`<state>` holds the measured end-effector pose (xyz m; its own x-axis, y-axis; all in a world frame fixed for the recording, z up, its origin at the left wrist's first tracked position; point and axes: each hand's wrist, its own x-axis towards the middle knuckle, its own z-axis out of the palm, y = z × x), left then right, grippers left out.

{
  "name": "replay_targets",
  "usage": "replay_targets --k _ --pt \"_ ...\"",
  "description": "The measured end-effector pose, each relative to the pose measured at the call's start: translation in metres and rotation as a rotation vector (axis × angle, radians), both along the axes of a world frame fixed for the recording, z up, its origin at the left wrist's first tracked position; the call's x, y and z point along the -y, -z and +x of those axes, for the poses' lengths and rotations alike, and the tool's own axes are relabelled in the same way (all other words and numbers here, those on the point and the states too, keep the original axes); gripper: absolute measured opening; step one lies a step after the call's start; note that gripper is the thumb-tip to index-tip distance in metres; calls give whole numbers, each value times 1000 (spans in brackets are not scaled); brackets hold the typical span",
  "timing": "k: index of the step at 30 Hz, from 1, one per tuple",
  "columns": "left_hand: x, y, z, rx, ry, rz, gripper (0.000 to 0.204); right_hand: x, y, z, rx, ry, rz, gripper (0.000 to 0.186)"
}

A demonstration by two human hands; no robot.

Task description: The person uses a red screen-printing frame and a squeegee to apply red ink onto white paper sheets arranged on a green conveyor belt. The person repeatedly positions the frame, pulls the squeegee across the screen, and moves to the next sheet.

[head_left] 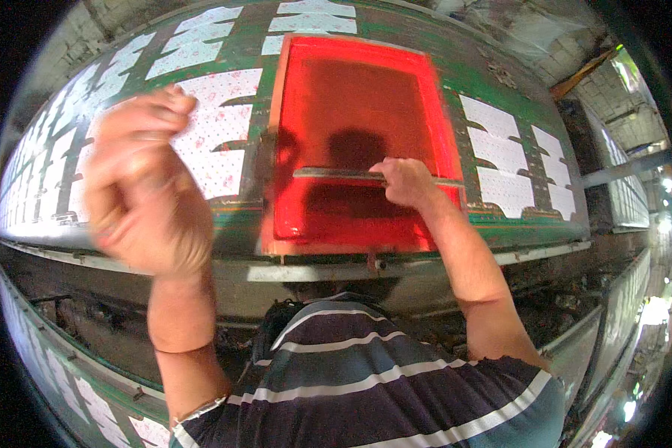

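A screen-printing frame (pixel 278 97) with a wooden edge lies on the long green table, its mesh and inner border coated in bright red ink. Across its lower half rests a squeegee (pixel 336 174), seen as a thin greyish bar. My right hand (pixel 409 183) is closed on the squeegee near its middle, fingers bent over the top. My left hand (pixel 142 179) is raised left of the frame, above white patterned fabric pieces (pixel 228 127). Its fingers look curled but are smeared by motion, and I cannot see whether they hold anything.
More cut white pieces lie in rows along the table (pixel 444 71), some right of the frame (pixel 496 153). A metal rail (pixel 515 254) runs along its near edge. Behind me at lower left is another green table (pixel 60 358) with white pieces. Block walling stands beyond the far side.
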<state>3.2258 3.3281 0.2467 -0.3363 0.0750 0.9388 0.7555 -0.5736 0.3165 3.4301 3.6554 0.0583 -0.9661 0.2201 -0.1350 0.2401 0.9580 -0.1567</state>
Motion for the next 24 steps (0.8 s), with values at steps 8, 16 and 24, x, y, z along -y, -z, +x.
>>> replay_targets --k 8,16,24 --pt "91 -123 47 -243 381 -303 59 90 3 79 -94 -3 -4 45" --pt "66 -146 114 -493 402 -264 54 104 18 108 -216 -153 -12 72" --pt "-12 -164 171 -632 302 -184 51 37 12 151 -416 -296 -215 52"
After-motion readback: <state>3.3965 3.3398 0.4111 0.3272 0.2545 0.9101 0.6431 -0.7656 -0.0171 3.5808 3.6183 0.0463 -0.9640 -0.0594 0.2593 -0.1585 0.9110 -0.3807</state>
